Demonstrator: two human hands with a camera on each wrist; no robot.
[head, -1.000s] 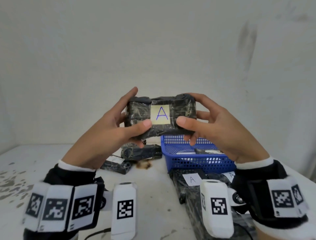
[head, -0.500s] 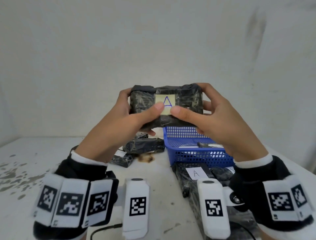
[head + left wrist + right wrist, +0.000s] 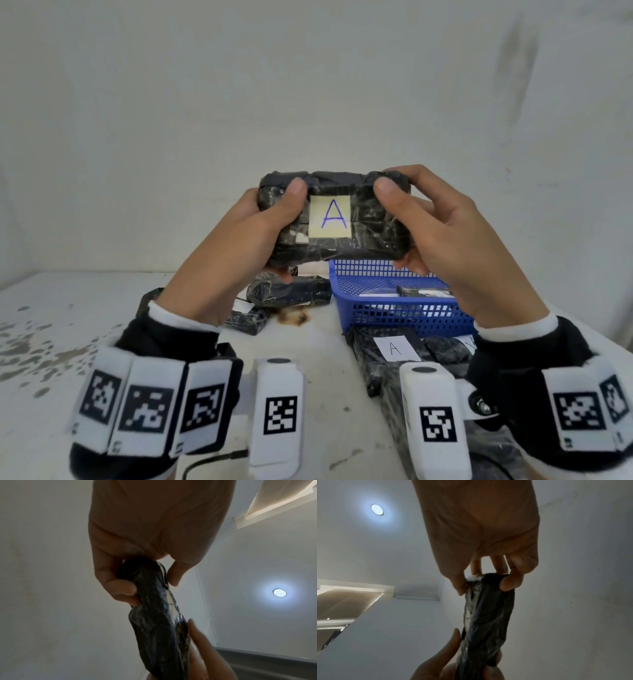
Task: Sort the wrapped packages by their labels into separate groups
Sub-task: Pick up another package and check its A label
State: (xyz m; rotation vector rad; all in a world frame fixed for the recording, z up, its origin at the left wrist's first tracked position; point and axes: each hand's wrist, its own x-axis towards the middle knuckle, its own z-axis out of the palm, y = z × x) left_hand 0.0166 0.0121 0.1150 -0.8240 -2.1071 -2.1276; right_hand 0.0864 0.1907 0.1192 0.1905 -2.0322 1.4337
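Both hands are raised in front of the person and hold one black wrapped package (image 3: 337, 219) between them, clear of the table. The left hand (image 3: 233, 260) grips the package's left end, its thumb (image 3: 291, 195) lying on the front face up near the top edge and its fingers curled round the back. The right hand (image 3: 455, 240) grips the right end the same way, thumb (image 3: 387, 192) on the front near the top edge, fingers behind and under. Between the two thumbs sits a pale yellow label (image 3: 330, 216) with a blue letter A, facing the person. From the left wrist view the package (image 3: 154, 615) shows edge-on, pinched between thumb and fingers; the right wrist view shows the same package (image 3: 486, 615) edge-on too.

Below the right hand stands a blue basket (image 3: 394, 308) with something flat lying in it, too hidden to name. Nearer than the basket, under the right wrist, lies a dark package with a white A label (image 3: 395, 347), touching the basket's near wall. Below the left hand lie two more dark wrapped packages (image 3: 291, 291), one partly on the other; their labels cannot be read. Beside them a brown stain (image 3: 294, 317) marks the white table (image 3: 102, 325). Both wrists wear black bands with white marker tags (image 3: 137, 407).
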